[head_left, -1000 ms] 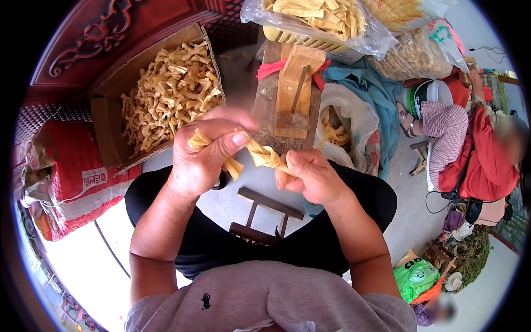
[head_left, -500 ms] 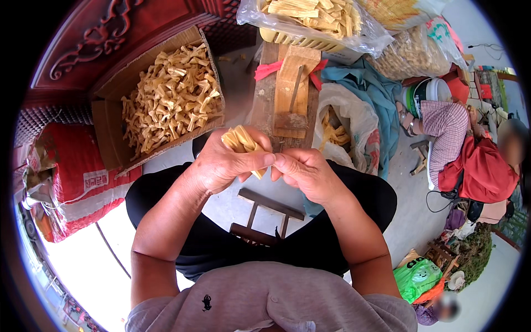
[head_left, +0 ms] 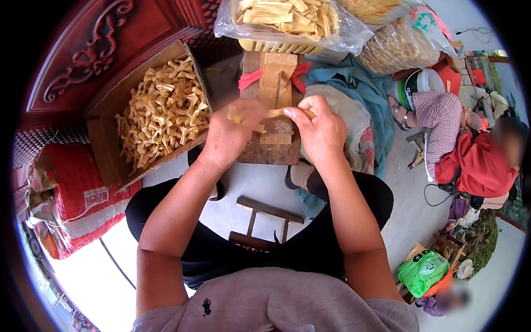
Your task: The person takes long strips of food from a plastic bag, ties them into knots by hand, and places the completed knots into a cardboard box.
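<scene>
We hold a pale yellow strip (head_left: 274,113) between our two hands, above a low wooden table (head_left: 249,154) and the wooden block (head_left: 269,83) that lies on it. Our right hand (head_left: 325,124) grips one end of the strip, the thumb pressed down against the bent fingers. Our left hand (head_left: 235,133) is blurred but closed around the other end; yellow bits show at its edges, and we cannot tell whether they belong to the same strip. A red cloth band (head_left: 250,79) shows on both sides of the block. Just beyond the table we see a yellow basket (head_left: 271,46) lined with clear plastic and heaped with flat strips (head_left: 268,15). To our left, a cardboard box (head_left: 105,160) holds many knotted yellow pieces (head_left: 166,110). Near our right hand are a whitish sack (head_left: 358,113) and a blue cloth (head_left: 354,77), and well apart at the right sits a person in red (head_left: 475,166)
</scene>
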Tool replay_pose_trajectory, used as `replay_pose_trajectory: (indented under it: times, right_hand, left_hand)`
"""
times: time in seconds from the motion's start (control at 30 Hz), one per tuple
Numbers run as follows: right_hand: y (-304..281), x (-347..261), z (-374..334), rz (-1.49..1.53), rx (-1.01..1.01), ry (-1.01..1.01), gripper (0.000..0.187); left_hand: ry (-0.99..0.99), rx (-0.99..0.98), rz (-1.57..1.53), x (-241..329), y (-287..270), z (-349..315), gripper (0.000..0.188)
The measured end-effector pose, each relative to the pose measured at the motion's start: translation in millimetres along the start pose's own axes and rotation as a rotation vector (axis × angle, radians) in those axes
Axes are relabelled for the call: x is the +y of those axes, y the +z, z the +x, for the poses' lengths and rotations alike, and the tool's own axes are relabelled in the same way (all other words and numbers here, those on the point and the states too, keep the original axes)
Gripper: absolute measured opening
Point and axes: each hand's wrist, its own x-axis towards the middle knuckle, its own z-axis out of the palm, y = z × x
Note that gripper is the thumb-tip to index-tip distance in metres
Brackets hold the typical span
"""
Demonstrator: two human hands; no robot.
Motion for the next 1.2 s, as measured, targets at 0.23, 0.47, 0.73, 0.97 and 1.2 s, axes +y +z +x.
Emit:
replay_pose_trajectory:
  times: [0.23,0.47,0.73,0.97,1.2]
  right_hand:
    - [20,25,-3,0.449,0.066,0.085,0.023]
    - [6,-37,-43,0.360,-0.011,-0.605,0.014]
    - [-23,-28,-41,0.568,-0.162,-0.543,0.008]
    - [-34,-31,-39,0.506,-0.231,-0.203,0.018]
    - [-6,-34,-56,1.437,-1.075,0.666,0.011]
  left_hand:
    - [0.118,0.185,0.324,-17,-21,6,0.017]
    - [0.080,-0.170,-0.027,11,-16,-47,0.021]
    - [-0.317,-0.852,0.038,25,-22,-65,0.030]
    - [-0.067,-1.068,-0.197,44,-28,-79,0.034]
    - [0.891,-0.273,0.714,30,-43,-58,0.033]
